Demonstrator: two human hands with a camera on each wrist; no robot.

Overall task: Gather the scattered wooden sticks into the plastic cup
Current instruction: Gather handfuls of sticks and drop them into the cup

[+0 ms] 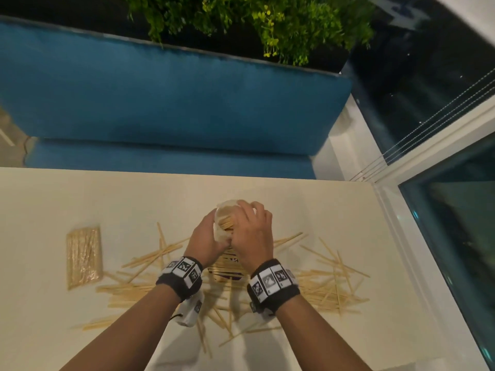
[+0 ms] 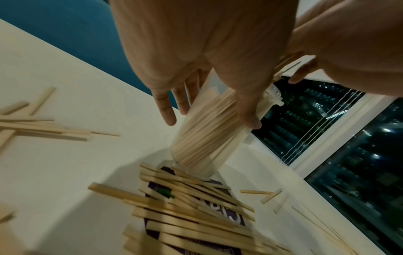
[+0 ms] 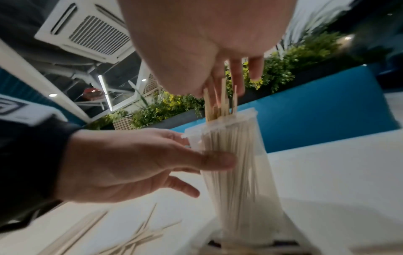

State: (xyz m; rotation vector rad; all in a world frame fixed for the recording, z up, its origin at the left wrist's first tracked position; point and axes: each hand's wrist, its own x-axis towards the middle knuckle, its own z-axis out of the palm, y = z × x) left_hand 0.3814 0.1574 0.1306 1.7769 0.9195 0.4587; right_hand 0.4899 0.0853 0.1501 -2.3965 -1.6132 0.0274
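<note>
A clear plastic cup [image 1: 224, 208] stands upright mid-table, packed with wooden sticks [image 3: 231, 172]. My left hand [image 1: 207, 238] grips the cup's side, its thumb [image 3: 218, 160] across the front and the fingers [image 2: 167, 113] behind. My right hand [image 1: 250, 228] is over the cup's mouth and pinches a few sticks [image 3: 218, 101] whose lower ends are inside the cup [image 2: 207, 138]. Many loose sticks [image 1: 329, 285] lie scattered on the cream table [image 1: 80, 199] around and below both wrists.
A wrapped packet of sticks [image 1: 84, 257] lies at the left. A purple printed card [image 2: 220, 214] sits under sticks just before the cup. The table's right edge meets a white window frame [image 1: 401, 236]. A blue bench [image 1: 160, 103] runs behind the far edge.
</note>
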